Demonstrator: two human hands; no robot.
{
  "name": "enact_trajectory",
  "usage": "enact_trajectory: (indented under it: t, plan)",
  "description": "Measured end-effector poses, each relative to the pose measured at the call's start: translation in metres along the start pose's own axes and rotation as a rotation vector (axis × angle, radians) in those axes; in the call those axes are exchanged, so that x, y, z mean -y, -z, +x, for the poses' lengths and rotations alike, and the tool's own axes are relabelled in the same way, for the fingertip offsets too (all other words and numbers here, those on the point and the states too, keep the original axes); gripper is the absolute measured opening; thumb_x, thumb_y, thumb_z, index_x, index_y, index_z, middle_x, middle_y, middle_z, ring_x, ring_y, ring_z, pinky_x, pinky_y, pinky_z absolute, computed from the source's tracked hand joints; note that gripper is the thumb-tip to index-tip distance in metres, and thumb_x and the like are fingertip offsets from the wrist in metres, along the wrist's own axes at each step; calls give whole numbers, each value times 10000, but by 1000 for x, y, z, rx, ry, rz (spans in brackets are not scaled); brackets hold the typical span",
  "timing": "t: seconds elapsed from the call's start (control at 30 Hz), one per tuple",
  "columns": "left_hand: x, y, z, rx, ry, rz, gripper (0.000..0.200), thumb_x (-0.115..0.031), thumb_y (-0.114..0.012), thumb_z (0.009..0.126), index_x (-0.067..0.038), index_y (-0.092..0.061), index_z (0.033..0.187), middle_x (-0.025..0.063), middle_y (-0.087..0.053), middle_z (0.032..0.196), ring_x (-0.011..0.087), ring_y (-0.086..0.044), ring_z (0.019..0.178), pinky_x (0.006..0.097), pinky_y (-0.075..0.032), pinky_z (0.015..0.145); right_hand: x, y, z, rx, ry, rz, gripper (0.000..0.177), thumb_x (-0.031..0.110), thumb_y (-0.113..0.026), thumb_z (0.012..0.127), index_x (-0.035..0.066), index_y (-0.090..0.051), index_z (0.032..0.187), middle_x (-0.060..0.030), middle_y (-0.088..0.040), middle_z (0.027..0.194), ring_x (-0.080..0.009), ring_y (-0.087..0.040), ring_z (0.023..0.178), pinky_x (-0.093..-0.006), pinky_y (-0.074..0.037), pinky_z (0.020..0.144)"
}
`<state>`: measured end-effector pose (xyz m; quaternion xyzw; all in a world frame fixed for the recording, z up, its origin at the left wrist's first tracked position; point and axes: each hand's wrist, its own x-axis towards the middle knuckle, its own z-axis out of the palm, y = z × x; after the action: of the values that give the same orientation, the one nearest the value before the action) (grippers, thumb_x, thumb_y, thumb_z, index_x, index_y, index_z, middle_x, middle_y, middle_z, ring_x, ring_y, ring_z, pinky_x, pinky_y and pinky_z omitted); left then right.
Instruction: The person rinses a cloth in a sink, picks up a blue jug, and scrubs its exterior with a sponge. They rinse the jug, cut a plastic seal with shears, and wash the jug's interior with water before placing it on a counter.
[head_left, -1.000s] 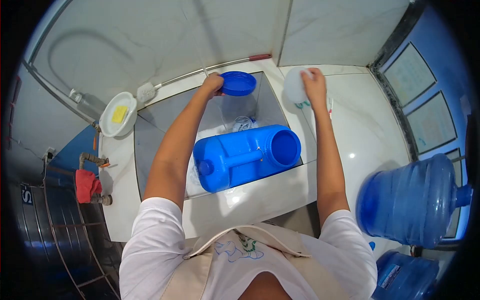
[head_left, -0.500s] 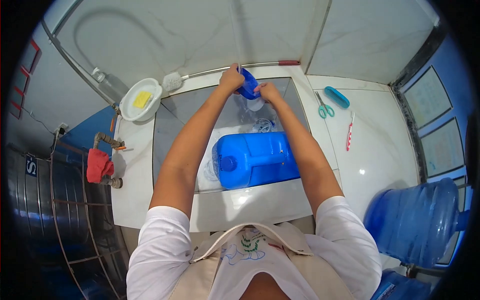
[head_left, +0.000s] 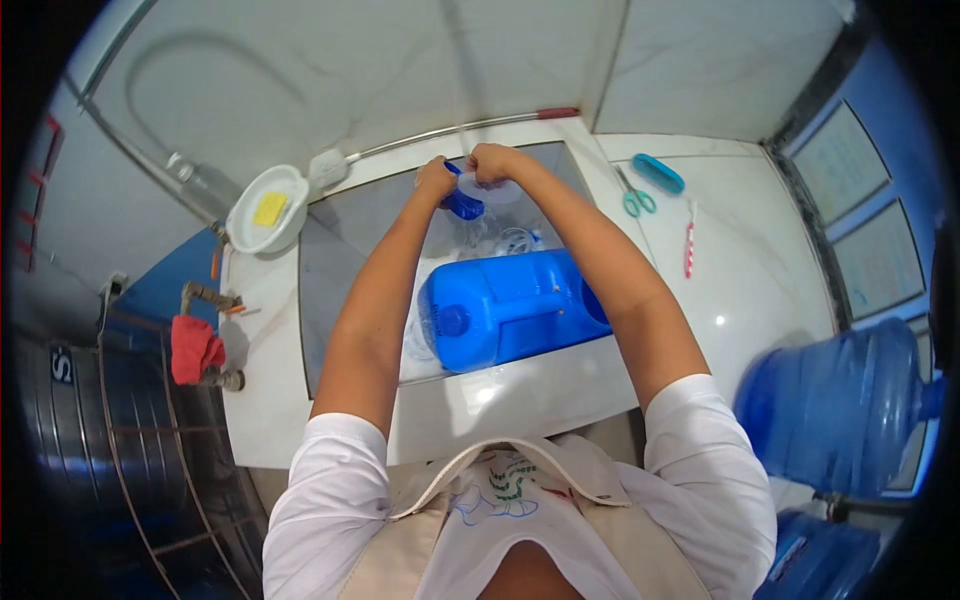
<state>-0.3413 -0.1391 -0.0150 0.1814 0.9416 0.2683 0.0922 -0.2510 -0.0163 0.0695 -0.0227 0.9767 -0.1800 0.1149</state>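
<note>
At the far side of the sink, my left hand grips a blue round lid or cup-like piece, tilted on its side. Close by on its right, my right hand is closed at a translucent whitish disc; its fingertips are partly hidden. Water falls from the blue piece into the sink. Below my hands, clear plastic pieces lie in the sink. A large blue water jug with a handle and cap lies on its side nearer to me.
Left of the sink stands a white basin with a yellow sponge. A long-handled brush lies along the back ledge. On the right counter are scissors, a blue brush and a red-and-white toothbrush. Water bottles stand at right.
Both hands have shifted left and closer together. My right hand has come up beside the left, and the blue piece has turned lower, with water running off it.
</note>
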Motion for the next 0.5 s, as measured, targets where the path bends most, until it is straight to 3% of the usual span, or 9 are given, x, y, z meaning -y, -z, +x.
enact_trajectory:
  t: [0.03, 0.1, 0.17, 0.23, 0.27, 0.33, 0.4, 0.47, 0.5]
  plan:
    - [-5, -15, 11, 132, 44, -212, 393, -178, -543, 751, -119, -550, 1139, 211, -483, 1164, 369, -577, 959, 409, -480, 821, -12, 2, -8, 28, -62, 27, 412, 23, -569, 605, 43, -631, 1012, -159, -647, 876, -261, -632, 792, -348, -505, 681]
    - [-34, -24, 4, 151, -50, -119, 399, -126, -515, 754, -115, -536, 1152, 216, -510, 1119, 367, -596, 883, 411, -498, 756, -44, 6, -27, 47, -154, 61, 388, 44, -561, 618, 35, -633, 999, -164, -645, 896, -270, -630, 818, -357, -499, 721]
    - [-62, -27, -16, 161, -141, -26, 411, -74, -486, 757, -111, -522, 1165, 220, -536, 1073, 366, -614, 807, 412, -517, 691, -81, 7, -55, -241, -254, -111, 376, 83, -522, 648, 15, -622, 1004, -169, -635, 949, -285, -625, 839, -368, -486, 765]
    - [-88, -30, -48, -71, -661, 442, 397, -36, -486, 756, -127, -542, 1139, 195, -528, 1039, 364, -617, 751, 400, -521, 617, -110, 7, -96, -533, -386, 74, 401, 96, -492, 666, -10, -590, 1040, -206, -618, 968, -291, -614, 877, -374, -471, 785]
    - [-103, -29, -59, -103, -780, 521, 419, -35, -487, 763, -167, -531, 1159, 186, -513, 1013, 359, -612, 745, 416, -511, 605, -121, 6, -118, -676, -413, 215, 390, 93, -509, 673, -27, -574, 1038, -212, -616, 959, -301, -614, 865, -382, -475, 769]
    - [-132, -19, -71, -98, -819, 539, 448, -44, -489, 762, -179, -505, 1189, 191, -510, 1016, 362, -606, 765, 428, -506, 623, -128, 5, -156, -823, -446, 354, 382, 91, -526, 680, -45, -559, 1036, -218, -614, 951, -311, -615, 852, -390, -479, 753]
    - [-154, -6, -84, -97, -856, 553, 479, -54, -490, 760, -191, -479, 1219, 196, -507, 1019, 365, -599, 786, 440, -502, 641, -125, 5, -185, -880, -436, 1009, 397, 96, -568, 683, -42, -547, 1055, -177, -609, 923, -238, -607, 788, -318, -478, 718]
    - [-170, 3, -94, -153, -700, 224, 394, -108, -523, 793, -121, -486, 1185, 206, -528, 1032, 345, -601, 779, 408, -490, 714, -114, 2, -200, -921, -355, 1103, 408, 92, -579, 708, -42, -521, 1089, -145, -591, 910, -204, -588, 786, -291, -467, 727]
    - [-174, 3, -99, -148, -715, 220, 394, -108, -523, 793, -121, -486, 1185, 206, -528, 1032, 345, -601, 779, 408, -490, 714, -107, 1, -204, -954, -265, 1198, 421, 88, -589, 733, -42, -495, 1123, -113, -574, 897, -169, -569, 784, -264, -457, 735]
